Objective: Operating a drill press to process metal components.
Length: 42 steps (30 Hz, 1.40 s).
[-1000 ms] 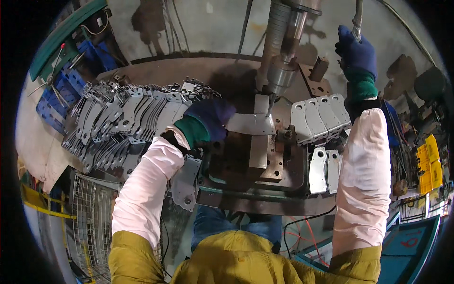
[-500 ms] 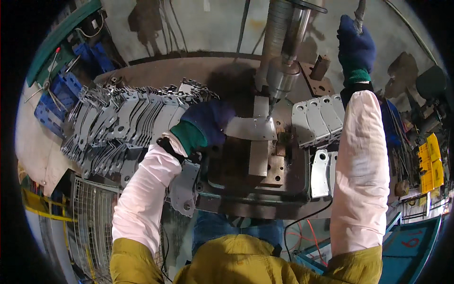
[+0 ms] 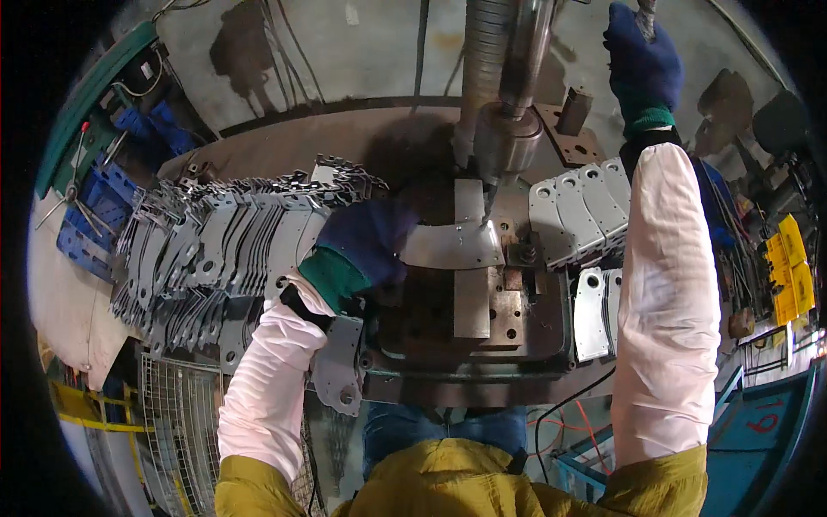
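Note:
A curved grey metal plate (image 3: 439,247) lies across a steel block (image 3: 471,314) in the middle of the drill press table. My gloved left hand (image 3: 366,241) is closed on the plate's left end; the fingertips are blurred and partly hidden. Over the plate's right part stands the drill chuck (image 3: 508,142), and its thin bit (image 3: 489,205) comes down to the plate's surface. It cannot be made out how deep the tip sits. Far up on the right, my gloved right hand (image 3: 644,73) is wrapped round a lever handle (image 3: 646,19).
Many similar plates stand in a dense pile (image 3: 233,233) on the left. More plates (image 3: 579,207) lie stacked at the right, with others (image 3: 593,314) nearer. A bolted clamp piece (image 3: 524,252) sits beside the block. Yellow bins (image 3: 788,271) hang far right; a wire cage (image 3: 181,414) stands lower left.
The whole view has shifted slightly. My left hand stays at the plate's left end and my right hand stays on the lever. The plate lies at a slightly different slant under the bit.

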{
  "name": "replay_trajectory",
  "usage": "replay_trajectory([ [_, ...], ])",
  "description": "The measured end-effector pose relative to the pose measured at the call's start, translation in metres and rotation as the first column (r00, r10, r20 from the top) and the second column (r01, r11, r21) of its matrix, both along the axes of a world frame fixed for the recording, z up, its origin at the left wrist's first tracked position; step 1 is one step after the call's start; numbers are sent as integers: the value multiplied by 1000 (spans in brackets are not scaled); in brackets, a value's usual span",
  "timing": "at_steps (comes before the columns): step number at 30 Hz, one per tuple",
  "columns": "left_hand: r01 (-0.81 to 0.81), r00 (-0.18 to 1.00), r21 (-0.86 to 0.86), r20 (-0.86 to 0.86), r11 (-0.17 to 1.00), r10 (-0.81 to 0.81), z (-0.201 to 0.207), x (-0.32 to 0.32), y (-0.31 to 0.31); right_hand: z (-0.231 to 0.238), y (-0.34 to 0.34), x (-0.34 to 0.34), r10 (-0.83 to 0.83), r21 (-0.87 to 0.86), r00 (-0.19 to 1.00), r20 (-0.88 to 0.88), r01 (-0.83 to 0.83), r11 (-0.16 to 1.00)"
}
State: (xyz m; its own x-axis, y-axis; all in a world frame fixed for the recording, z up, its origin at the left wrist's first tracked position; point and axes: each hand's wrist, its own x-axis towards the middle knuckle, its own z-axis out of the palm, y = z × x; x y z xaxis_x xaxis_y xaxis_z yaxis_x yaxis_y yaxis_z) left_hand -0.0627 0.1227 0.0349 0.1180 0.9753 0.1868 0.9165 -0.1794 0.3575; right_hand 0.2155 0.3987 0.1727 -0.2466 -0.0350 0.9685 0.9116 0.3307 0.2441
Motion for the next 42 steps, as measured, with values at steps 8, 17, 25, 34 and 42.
replay_trajectory([
  [8, -14, 995, -115, -102, 993, 2, 8, 1, 3, 10, -40, -28, 352, -241, 566, -745, -721, 650],
  [17, 9, 988, -32, -155, 999, -14, 2, 2, 9, 6, -5, -13, 383, -170, 803, -457, -501, 848],
  [25, 37, 998, 77, 54, 996, -42, -4, -2, 0, 10, -24, -23, 423, -186, 492, -761, -790, 584],
  [34, 2, 1000, -71, -28, 997, -4, 15, 10, 5, -1, 20, 25, 234, -139, 972, 10, -230, 963],
  [42, -29, 983, -79, -183, 996, 14, 13, 11, 1, 3, -41, 20, 334, -556, 842, -423, -532, 638],
])
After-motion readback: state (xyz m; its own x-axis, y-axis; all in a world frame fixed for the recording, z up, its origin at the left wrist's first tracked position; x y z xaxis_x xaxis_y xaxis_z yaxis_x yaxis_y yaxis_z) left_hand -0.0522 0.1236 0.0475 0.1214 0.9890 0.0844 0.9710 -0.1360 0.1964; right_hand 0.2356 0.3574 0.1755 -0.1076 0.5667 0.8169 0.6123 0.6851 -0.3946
